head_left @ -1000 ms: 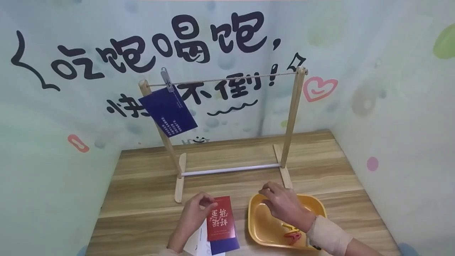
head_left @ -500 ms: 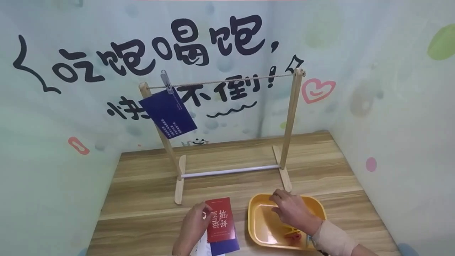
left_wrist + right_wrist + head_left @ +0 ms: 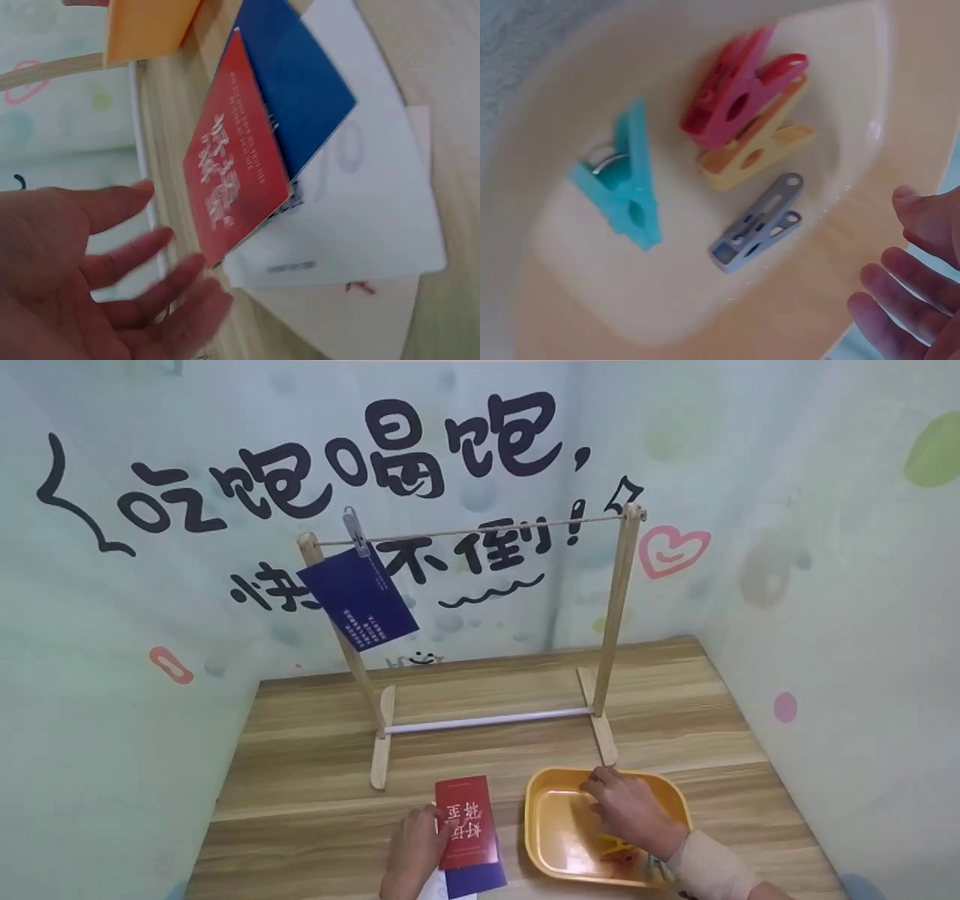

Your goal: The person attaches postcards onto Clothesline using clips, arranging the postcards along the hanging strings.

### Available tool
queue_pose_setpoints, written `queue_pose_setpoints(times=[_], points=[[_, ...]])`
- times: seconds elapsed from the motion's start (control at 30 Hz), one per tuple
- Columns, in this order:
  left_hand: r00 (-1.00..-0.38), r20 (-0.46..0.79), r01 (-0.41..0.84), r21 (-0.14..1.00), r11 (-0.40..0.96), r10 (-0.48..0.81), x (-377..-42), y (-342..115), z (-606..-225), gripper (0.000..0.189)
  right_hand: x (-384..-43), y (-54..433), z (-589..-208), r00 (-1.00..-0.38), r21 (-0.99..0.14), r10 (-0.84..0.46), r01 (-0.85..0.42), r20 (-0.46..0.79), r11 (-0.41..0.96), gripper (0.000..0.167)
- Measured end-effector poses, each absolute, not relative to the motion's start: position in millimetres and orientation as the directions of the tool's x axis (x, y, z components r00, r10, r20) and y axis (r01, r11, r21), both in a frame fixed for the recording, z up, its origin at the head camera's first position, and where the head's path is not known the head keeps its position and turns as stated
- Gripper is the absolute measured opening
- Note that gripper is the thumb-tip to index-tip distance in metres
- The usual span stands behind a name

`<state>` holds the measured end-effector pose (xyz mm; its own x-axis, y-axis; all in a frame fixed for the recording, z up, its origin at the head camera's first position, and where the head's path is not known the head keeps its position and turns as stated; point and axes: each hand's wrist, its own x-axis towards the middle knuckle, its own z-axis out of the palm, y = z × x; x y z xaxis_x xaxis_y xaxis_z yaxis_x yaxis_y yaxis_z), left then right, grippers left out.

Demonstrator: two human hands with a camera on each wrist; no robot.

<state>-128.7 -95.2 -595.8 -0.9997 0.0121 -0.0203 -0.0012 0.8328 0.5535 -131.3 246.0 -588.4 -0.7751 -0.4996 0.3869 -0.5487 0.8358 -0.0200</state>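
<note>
My left hand [image 3: 415,847] is beside a red card [image 3: 466,823] with silver lettering. In the left wrist view its fingers [image 3: 161,281] are spread and hold nothing, right at the card's edge. Under the red card lie a dark blue card [image 3: 296,82] and white sheets [image 3: 360,202]. My right hand [image 3: 636,811] is over a yellow basin [image 3: 531,817], fingers apart with nothing in them. Inside lie a red clothespin [image 3: 731,94], a yellow clothespin [image 3: 742,157], a grey clothespin [image 3: 754,225] and a teal clothespin [image 3: 634,187].
Behind the basin stands a wooden rack [image 3: 616,607] with a string [image 3: 487,531] across its top and a white rod [image 3: 487,720] below. A clear clothespin [image 3: 356,532] holds a tilted blue card [image 3: 360,600] at the string's left end. Printed walls surround the wooden table [image 3: 300,802].
My left hand has moved down along the red card's left side. The right hand has shifted rightward and slightly toward me over the basin. The hanging card stays in place.
</note>
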Motion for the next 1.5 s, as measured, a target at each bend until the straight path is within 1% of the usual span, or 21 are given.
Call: queue_pose_setpoints(times=[0.17,0.27,0.4,0.5,0.63,0.7,0.83,1.03,1.13,1.23,1.37,1.43,1.5], points=[[-0.996,-0.054,-0.092,0.535,0.840,-0.075,-126,-94,-607,0.022,-131,252,-597,-0.763,-0.011,-0.505,-0.556,0.403,0.831,0.032],[-0.994,-0.032,-0.107,0.519,0.848,-0.106,-125,-92,-611,0.025,-132,255,-600,-0.758,-0.006,-0.497,-0.551,0.421,0.835,0.029],[-0.987,-0.003,-0.141,0.495,0.857,-0.161,-125,-89,-616,0.034,-133,257,-605,-0.758,-0.002,-0.486,-0.541,0.435,0.841,0.023],[-0.978,-0.019,-0.189,0.488,0.852,-0.206,-126,-88,-621,0.042,-132,257,-609,-0.778,-0.010,-0.477,-0.527,0.409,0.850,0.017],[-0.965,-0.094,-0.259,0.491,0.832,-0.245,-127,-88,-624,0.054,-131,258,-612,-0.815,-0.023,-0.468,-0.505,0.341,0.863,0.010],[-0.960,-0.128,-0.281,0.489,0.826,-0.250,-127,-89,-623,0.055,-131,259,-613,-0.826,-0.030,-0.467,-0.500,0.316,0.865,0.010],[-0.961,-0.133,-0.275,0.505,0.818,-0.242,-127,-91,-622,0.051,-131,260,-614,-0.841,-0.057,-0.473,-0.503,0.263,0.862,0.009],[-0.965,-0.134,-0.262,0.589,0.765,-0.227,-127,-95,-617,0.048,-129,263,-612,-0.860,-0.102,-0.488,-0.505,0.151,0.857,0.008],[-0.965,-0.153,-0.260,0.624,0.737,-0.211,-129,-100,-617,0.042,-128,262,-612,-0.851,-0.084,-0.501,-0.517,0.160,0.852,0.012],[-0.969,-0.151,-0.247,0.647,0.721,-0.197,-132,-107,-618,0.032,-127,262,-613,-0.843,-0.064,-0.504,-0.522,0.188,0.850,0.017],[-0.974,-0.156,-0.227,0.669,0.708,-0.165,-137,-118,-617,0.021,-126,262,-613,-0.861,-0.087,-0.482,-0.499,0.161,0.862,0.019],[-0.972,-0.180,-0.233,0.681,0.695,-0.150,-139,-122,-617,0.020,-125,263,-613,-0.869,-0.100,-0.475,-0.489,0.138,0.866,0.019],[-0.970,-0.202,-0.241,0.686,0.687,-0.138,-141,-124,-616,0.022,-125,263,-613,-0.872,-0.113,-0.471,-0.485,0.130,0.867,0.020]])
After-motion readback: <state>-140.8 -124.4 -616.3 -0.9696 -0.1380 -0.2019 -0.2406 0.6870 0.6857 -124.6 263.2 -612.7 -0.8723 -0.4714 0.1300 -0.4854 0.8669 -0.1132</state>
